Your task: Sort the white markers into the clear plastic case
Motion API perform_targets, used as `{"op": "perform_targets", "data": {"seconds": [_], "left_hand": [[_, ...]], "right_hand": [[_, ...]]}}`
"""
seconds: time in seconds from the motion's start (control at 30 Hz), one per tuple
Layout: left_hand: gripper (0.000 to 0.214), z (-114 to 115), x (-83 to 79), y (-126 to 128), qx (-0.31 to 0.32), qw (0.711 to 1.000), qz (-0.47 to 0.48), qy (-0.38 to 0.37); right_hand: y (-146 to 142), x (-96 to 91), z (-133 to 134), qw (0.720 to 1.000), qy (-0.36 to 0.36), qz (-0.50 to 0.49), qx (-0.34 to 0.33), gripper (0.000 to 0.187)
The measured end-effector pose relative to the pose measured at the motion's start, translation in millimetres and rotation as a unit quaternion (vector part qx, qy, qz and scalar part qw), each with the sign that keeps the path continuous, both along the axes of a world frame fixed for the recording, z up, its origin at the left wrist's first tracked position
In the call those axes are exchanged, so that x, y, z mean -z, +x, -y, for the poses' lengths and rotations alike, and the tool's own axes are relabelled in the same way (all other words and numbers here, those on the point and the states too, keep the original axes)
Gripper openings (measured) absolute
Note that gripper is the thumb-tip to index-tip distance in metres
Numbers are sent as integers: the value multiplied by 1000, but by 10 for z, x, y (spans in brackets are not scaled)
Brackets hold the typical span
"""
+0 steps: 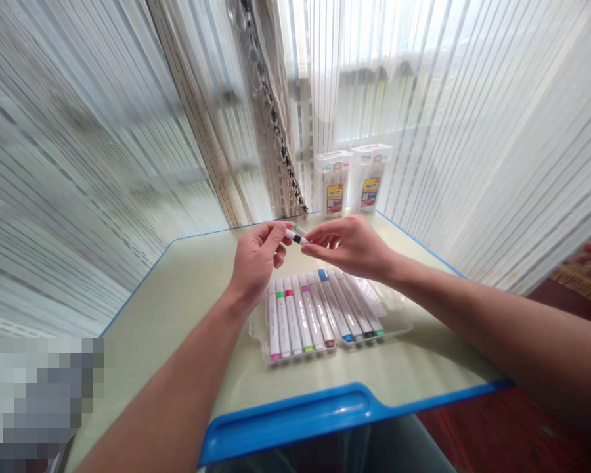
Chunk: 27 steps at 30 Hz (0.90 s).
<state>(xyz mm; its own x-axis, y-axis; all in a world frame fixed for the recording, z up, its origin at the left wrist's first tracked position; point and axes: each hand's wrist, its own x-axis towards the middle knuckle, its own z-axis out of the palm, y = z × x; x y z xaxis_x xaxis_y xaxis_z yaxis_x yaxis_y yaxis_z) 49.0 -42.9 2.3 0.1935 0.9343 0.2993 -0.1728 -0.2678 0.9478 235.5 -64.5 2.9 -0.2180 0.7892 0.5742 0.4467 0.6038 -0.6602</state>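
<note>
Above the open marker case, my left hand is closed in a pinch on a white marker with a black band. My right hand comes from the other side, its thumb and fingertips closed at the marker's right end. A slim piece with a green band shows just behind, between the hands; whether it is a second marker I cannot tell. Below lies the clear plastic case, opened flat. Several white markers rest side by side in both halves, with pink, green, red, purple and blue ends.
Two clear marker packs with yellow labels stand upright at the table's back edge. The pale green table has a blue rim and a front groove. Striped string curtains hang close behind and at both sides.
</note>
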Motion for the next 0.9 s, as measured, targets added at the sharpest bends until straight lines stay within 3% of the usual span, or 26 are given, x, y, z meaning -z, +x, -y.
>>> {"op": "perform_targets", "data": {"seconds": [0.37,0.5,0.7,0.9], "left_hand": [[27,51,6,43,32,998,-38,28],[26,35,7,32,9,999,-43,24],[20,78,-11,46,0,998,-59,37],[18,131,-1,47,0,982,-153,109]], "right_hand": [[19,-111,55,999,31,34,16,16],[107,-171,13,996,23,61,59,29],[196,-296,-18,972,-70,186,126,36],[272,-295,-98,944,-146,270,125,31]]}}
